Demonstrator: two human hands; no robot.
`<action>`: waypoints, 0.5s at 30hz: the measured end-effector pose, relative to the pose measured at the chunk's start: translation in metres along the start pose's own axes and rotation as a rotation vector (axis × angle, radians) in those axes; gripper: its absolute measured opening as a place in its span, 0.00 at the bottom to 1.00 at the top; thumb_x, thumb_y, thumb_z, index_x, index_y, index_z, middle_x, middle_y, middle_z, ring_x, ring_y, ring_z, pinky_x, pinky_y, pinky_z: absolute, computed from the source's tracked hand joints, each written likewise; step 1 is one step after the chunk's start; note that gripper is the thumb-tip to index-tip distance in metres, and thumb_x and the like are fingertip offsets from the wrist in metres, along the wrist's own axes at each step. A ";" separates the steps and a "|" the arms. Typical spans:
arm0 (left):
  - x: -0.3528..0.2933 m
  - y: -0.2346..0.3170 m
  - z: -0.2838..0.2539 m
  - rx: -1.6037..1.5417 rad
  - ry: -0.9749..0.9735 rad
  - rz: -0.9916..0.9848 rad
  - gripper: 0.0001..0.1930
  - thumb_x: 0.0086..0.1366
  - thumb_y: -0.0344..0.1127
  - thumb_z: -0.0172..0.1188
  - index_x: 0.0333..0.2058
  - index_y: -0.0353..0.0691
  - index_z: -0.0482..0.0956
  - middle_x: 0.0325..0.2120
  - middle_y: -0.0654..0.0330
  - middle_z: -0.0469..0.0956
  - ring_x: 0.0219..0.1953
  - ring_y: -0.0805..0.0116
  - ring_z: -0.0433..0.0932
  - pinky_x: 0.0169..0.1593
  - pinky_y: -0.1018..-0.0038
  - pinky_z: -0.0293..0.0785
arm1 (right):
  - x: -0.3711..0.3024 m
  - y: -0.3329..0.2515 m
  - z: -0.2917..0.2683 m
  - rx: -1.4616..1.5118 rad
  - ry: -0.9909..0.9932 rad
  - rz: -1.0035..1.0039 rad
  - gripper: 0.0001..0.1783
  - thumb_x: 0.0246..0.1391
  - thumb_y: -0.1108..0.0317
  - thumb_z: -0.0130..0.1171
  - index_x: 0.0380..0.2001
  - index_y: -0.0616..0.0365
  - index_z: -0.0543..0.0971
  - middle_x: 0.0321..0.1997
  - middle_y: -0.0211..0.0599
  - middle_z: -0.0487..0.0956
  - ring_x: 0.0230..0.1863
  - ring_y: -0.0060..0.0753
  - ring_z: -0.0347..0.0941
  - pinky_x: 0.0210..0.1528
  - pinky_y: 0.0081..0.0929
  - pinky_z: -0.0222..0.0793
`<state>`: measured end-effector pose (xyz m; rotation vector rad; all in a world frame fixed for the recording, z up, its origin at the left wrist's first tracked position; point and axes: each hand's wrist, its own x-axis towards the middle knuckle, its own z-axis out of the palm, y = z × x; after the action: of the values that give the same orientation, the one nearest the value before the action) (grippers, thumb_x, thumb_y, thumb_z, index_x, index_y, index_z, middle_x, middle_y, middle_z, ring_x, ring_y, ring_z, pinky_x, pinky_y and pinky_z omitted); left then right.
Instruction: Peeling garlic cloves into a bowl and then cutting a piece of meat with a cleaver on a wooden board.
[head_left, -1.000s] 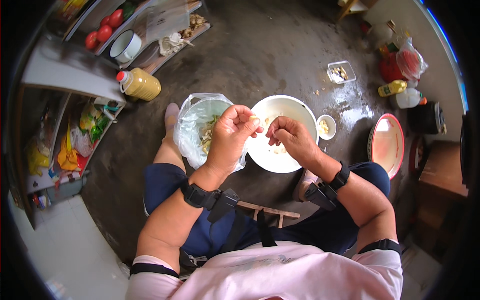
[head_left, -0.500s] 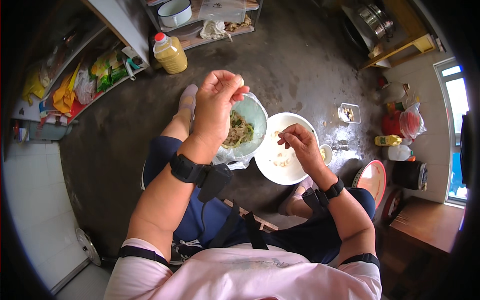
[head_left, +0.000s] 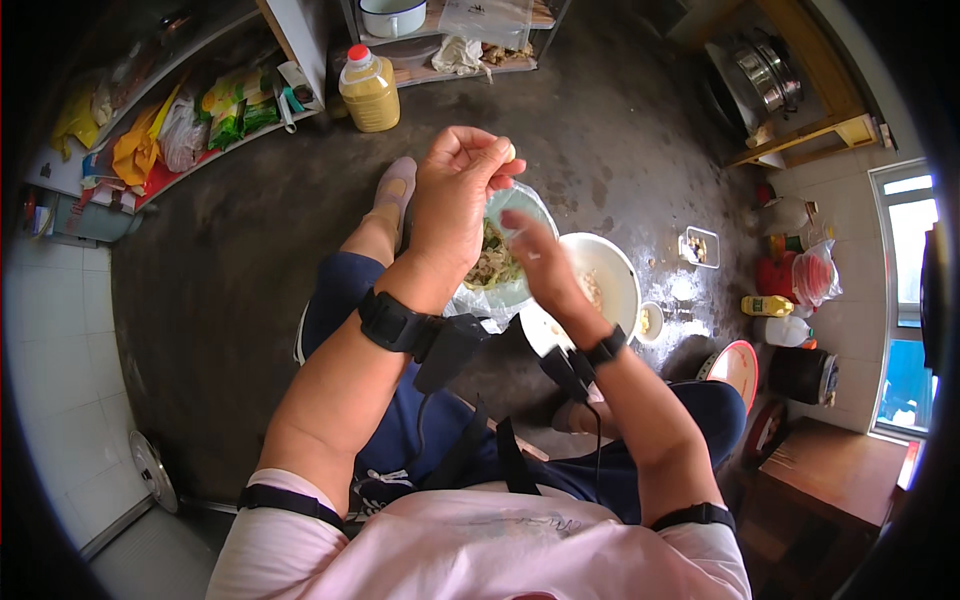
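My left hand [head_left: 458,195] is raised, its thumb and fingers pinched on a small pale piece that looks like a garlic clove [head_left: 511,153]. Across from it my right hand [head_left: 548,262] is smeared by motion, so its fingers and anything in them are unclear. Below both hands stands a pale green container lined with a clear bag [head_left: 527,203], with green and brownish scraps [head_left: 493,262] inside. Partly behind my right forearm is a white basin [head_left: 622,262] with small pale pieces in it. A small white bowl [head_left: 656,322] with yellowish pieces touches or nearly touches the basin's right side.
A clear plastic box [head_left: 698,247] lies on the dark floor [head_left: 240,260] at right. Bottles, including a yellow oil bottle [head_left: 766,306], line the right wall near a red-rimmed basin [head_left: 738,370]. Far left, a large jug [head_left: 370,92] stands beside shelves [head_left: 215,165]. A wooden cabinet [head_left: 835,470] is near right.
My right hand has moved left and up from over the white basin toward my left hand. The left hand keeps its pinch on the clove. The whole view has shifted slightly.
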<state>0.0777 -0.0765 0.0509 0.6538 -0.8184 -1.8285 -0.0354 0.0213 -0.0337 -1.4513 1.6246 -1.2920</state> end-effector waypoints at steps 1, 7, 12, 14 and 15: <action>0.000 -0.004 0.004 -0.003 0.002 -0.015 0.05 0.59 0.27 0.58 0.31 0.40 0.71 0.27 0.62 0.76 0.30 0.72 0.78 0.33 0.80 0.70 | -0.011 0.036 -0.001 -0.173 -0.111 0.132 0.17 0.57 0.71 0.47 0.48 0.68 0.70 0.45 0.53 0.75 0.48 0.40 0.72 0.51 0.28 0.65; 0.001 0.003 0.004 0.060 -0.013 -0.004 0.06 0.59 0.28 0.58 0.31 0.38 0.69 0.26 0.61 0.76 0.29 0.72 0.78 0.33 0.80 0.71 | -0.005 0.032 -0.004 0.016 -0.061 0.307 0.15 0.58 0.67 0.46 0.41 0.67 0.75 0.36 0.46 0.78 0.39 0.36 0.74 0.47 0.28 0.67; 0.001 -0.005 0.011 0.061 -0.001 -0.042 0.05 0.59 0.28 0.58 0.31 0.38 0.69 0.26 0.61 0.76 0.29 0.72 0.78 0.32 0.80 0.71 | -0.007 0.029 -0.010 0.286 0.008 0.542 0.13 0.59 0.69 0.47 0.31 0.69 0.75 0.29 0.34 0.76 0.33 0.24 0.71 0.41 0.21 0.67; 0.001 -0.008 0.014 0.062 -0.022 -0.038 0.05 0.59 0.28 0.58 0.31 0.38 0.69 0.26 0.61 0.76 0.29 0.72 0.78 0.32 0.80 0.71 | -0.010 0.034 -0.014 0.273 -0.065 0.568 0.10 0.56 0.69 0.50 0.31 0.67 0.76 0.28 0.34 0.77 0.32 0.24 0.72 0.39 0.22 0.68; 0.001 -0.010 0.014 0.083 -0.020 -0.051 0.05 0.59 0.28 0.58 0.31 0.39 0.69 0.26 0.61 0.76 0.29 0.72 0.78 0.32 0.80 0.71 | -0.013 0.036 -0.016 0.272 -0.060 0.567 0.10 0.56 0.69 0.50 0.31 0.67 0.76 0.28 0.34 0.77 0.32 0.24 0.72 0.39 0.22 0.68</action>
<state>0.0613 -0.0713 0.0520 0.7154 -0.9019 -1.8575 -0.0605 0.0350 -0.0637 -0.7783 1.5884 -1.0702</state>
